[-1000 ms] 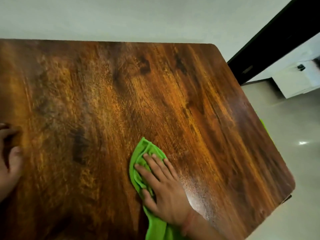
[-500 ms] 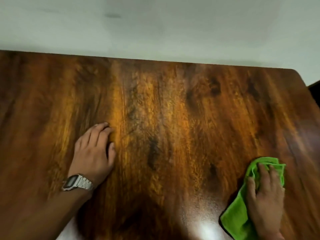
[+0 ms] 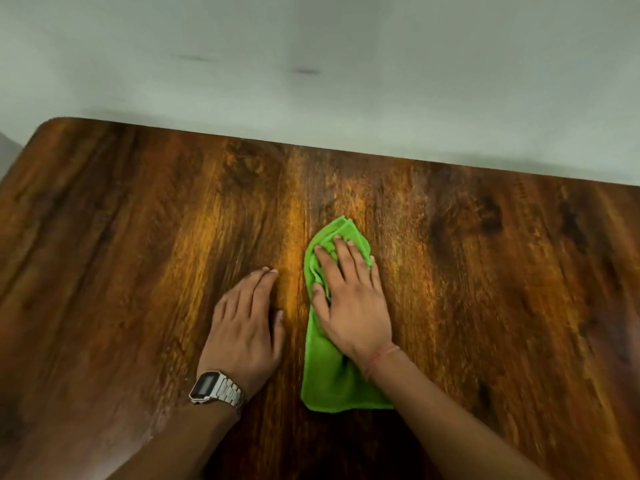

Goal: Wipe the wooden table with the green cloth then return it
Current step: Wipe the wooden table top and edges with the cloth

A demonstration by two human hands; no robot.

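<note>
Dark brown, glossy wood-grain counter [image 3: 138,237] with a rounded far-left corner, filling most of the head view and butting against a pale grey-green wall [image 3: 311,64] along its far edge. Bright green, soft, crumpled microfibre cloth [image 3: 332,379] lying flat on the counter near the middle, bunched into a long narrow shape running from near edge towards the wall. Right hand [image 3: 353,303] pressed palm-down on the far half of the cloth, fingers [image 3: 346,254] spread slightly apart and extended flat, not curled around the fabric, tips just short of the cloth's far end; thumb resting on the cloth's left folds. Near half of the cloth exposed behind the wrist, its near hem lying straight on the wood. Thin reddish thread band [image 3: 379,358] around the right wrist, just above the cloth. Left hand [image 3: 246,323] flat on bare counter just beside the cloth on its left, not touching it, fingers held together and pointing towards the wall, thumb tucked alongside and nearest the cloth, nothing held. Silver metal digital wristwatch [image 3: 214,389] with a dark rectangular face on the left wrist, level with the cloth's near end. Both bare forearms entering from the near edge, converging towards the cloth. Slight motion blur over the wood grain to the right of the cloth
</note>
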